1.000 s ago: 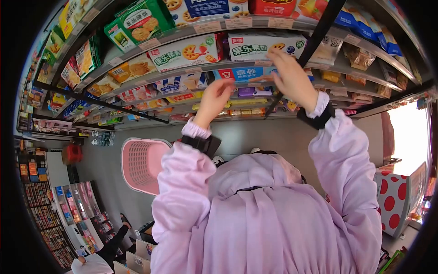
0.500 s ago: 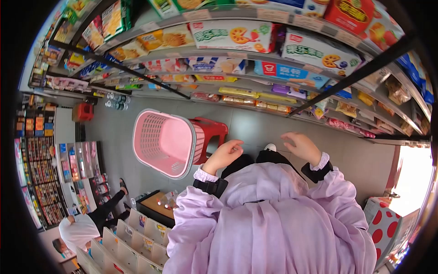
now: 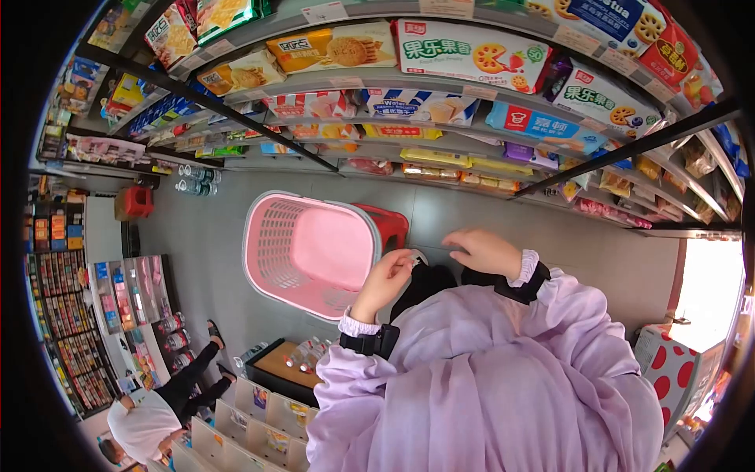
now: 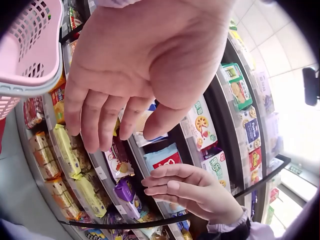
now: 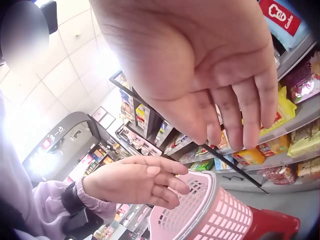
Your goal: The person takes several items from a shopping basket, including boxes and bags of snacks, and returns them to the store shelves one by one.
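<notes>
Both hands are empty in mid-air before the person's body. In the head view the left hand (image 3: pixel 384 285) is beside the right edge of a pink basket (image 3: pixel 334 240), fingers loosely bent; the right hand (image 3: pixel 485 253) is to its right, palm inward. The left wrist view has the left hand (image 4: pixel 150 65) large, fingers relaxed, with the right hand (image 4: pixel 197 192) below it. In the right wrist view the right hand (image 5: pixel 200 65) hangs with loose fingers, and the left hand (image 5: pixel 135 182) is near the basket (image 5: pixel 227 215).
Shelves of boxed biscuits (image 3: pixel 472 57) cross the top of the head view. A red stool (image 3: pixel 387 226) stands against the basket. Lower left are a divided rack (image 3: pixel 250 425), bottles (image 3: pixel 308 354) and another person in a white top (image 3: pixel 144 425).
Both hands have come down from the shelf front to waist height, then drawn closer together. The head view has turned, and the basket and shelves appear further right than half a second ago.
</notes>
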`<state>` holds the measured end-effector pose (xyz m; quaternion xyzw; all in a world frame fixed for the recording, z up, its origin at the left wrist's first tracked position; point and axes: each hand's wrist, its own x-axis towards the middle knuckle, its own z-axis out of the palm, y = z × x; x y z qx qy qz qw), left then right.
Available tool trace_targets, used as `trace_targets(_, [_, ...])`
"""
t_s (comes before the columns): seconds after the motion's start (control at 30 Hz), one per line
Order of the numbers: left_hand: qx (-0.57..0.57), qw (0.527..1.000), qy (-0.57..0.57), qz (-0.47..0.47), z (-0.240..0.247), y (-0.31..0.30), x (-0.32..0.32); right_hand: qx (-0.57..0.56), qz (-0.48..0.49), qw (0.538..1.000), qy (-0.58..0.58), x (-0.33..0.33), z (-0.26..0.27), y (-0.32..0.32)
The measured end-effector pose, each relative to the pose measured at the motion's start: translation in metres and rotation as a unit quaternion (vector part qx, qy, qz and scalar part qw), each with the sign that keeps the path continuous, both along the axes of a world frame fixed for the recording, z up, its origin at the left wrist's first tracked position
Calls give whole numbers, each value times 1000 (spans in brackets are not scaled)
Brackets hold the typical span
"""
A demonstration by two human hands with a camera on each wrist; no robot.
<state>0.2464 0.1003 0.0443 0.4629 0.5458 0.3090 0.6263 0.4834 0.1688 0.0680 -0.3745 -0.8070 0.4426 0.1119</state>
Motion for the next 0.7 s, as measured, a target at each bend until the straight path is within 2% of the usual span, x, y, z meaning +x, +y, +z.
trace_targets(0.1, [-24, 1000, -12, -8, 9, 0, -27, -8, 4, 1000, 0, -35, -8, -5])
trace_targets(0.23, [-17, 1000, -17, 8, -10, -11, -60, -42, 10, 999, -16, -69, -11, -11])
trace_targets(0.33, [-46, 998, -27, 18, -7, -12, -72, -69, 23, 996, -47, -82, -7, -15])
trace_targets(0.5, [-43, 999, -12, 4, -7, -16, -78, -52, 33, 996, -66, -85, -12, -21])
trace_targets(0.7, [-55, 998, 5, 24, -7, -30, -58, -55, 32, 996, -64, -55, 10, -35])
